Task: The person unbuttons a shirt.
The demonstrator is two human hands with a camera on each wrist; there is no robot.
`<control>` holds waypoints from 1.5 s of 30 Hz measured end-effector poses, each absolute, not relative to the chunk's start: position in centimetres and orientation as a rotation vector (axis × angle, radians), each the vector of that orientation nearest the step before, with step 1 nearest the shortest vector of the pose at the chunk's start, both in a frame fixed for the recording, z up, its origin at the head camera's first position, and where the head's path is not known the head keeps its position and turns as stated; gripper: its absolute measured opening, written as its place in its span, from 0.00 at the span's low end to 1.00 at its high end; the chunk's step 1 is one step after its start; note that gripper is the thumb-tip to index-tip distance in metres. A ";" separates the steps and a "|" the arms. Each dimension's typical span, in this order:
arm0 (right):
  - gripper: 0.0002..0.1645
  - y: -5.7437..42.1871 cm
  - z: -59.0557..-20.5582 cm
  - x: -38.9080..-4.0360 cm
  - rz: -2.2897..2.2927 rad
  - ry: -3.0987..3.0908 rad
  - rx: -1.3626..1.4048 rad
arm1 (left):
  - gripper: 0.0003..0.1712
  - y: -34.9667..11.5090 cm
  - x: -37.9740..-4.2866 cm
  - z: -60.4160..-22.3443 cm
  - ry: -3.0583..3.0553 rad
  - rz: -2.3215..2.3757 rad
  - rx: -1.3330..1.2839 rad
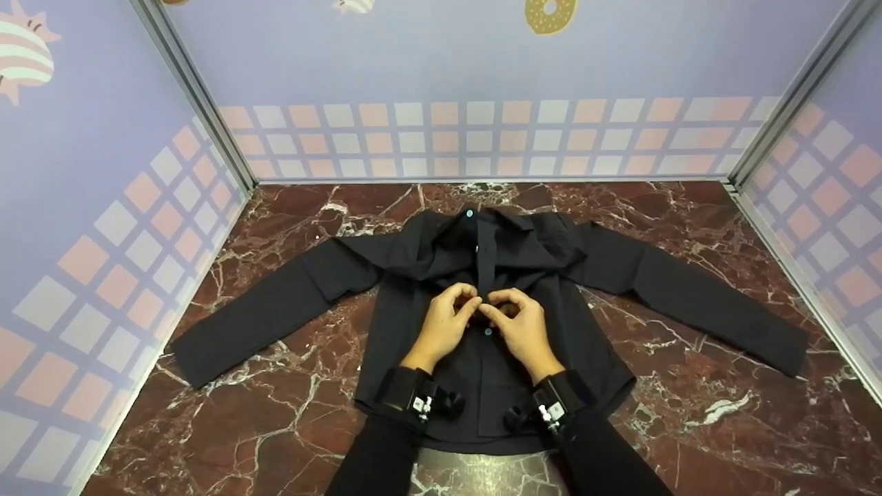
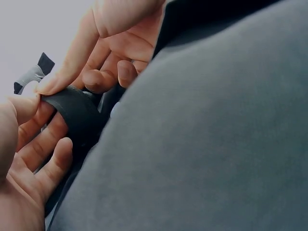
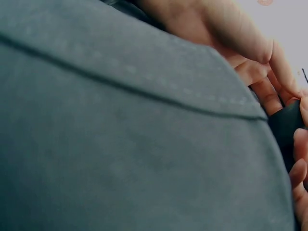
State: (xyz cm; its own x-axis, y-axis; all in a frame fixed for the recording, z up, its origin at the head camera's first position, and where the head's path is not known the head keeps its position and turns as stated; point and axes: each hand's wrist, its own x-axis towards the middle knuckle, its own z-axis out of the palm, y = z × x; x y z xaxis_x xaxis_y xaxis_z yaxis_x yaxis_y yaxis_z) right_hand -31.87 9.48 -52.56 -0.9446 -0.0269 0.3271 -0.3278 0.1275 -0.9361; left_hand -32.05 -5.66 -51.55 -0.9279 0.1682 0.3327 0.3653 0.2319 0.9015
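Observation:
A black long-sleeved button shirt lies spread front up, its collar toward the back wall and its sleeves out to both sides. Over the middle of its front, my left hand and right hand meet, thumbs and index fingers pinching a raised bit of the front placket. In the left wrist view that dark strip of placket arches between the fingertips. Any button right under the fingers is hidden. One light button shows just below the hands, another at the collar.
The shirt lies on a dark red marbled tabletop. Its left sleeve in view and right sleeve slant toward the sides. Purple panels with checks enclose the back and both sides. Nearby shirt cloth fills most of the right wrist view.

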 end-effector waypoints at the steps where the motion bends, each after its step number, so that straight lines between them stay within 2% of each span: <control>1: 0.10 9.5 -52.6 -31.9 1.894 -2.178 0.355 | 0.08 -5.6 -32.0 -51.6 -2.338 -1.766 -0.510; 8: 0.08 9.5 -52.5 -31.7 1.847 -2.173 0.317 | 0.07 -5.5 -31.9 -51.6 -2.316 -1.738 -0.473; 17: 0.09 10.0 -52.5 -32.1 2.023 -2.010 0.097 | 0.07 -5.8 -32.6 -52.1 -2.111 -1.928 -0.312; 22: 0.11 10.0 -53.2 -33.2 2.182 -1.874 0.095 | 0.09 -6.3 -34.0 -52.6 -1.988 -2.047 -0.209; 25: 0.12 10.0 -53.3 -34.1 2.239 -1.778 0.131 | 0.07 -6.8 -35.2 -52.6 -1.977 -2.016 -0.185; 33: 0.12 10.8 -46.3 -37.6 1.973 -2.018 0.290 | 0.04 -6.9 -39.9 -48.5 -2.242 -1.594 -0.275; 38: 0.13 10.9 -44.1 -40.2 1.849 -2.124 0.315 | 0.17 -5.9 -40.7 -48.8 -2.247 -1.442 -0.357; 45: 0.12 10.6 -42.7 -41.0 1.709 -2.267 0.439 | 0.05 -4.9 -39.5 -49.9 -2.286 -1.149 -0.267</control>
State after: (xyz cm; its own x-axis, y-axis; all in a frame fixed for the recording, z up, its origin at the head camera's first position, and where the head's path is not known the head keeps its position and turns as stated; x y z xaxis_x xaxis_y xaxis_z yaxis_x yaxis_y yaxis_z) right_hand -41.00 10.58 -42.70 -0.9183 -0.0787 0.3881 -0.3947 0.2592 -0.8815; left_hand -39.46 -4.94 -49.92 -0.8226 -0.0710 0.5642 0.4105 0.6124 0.6756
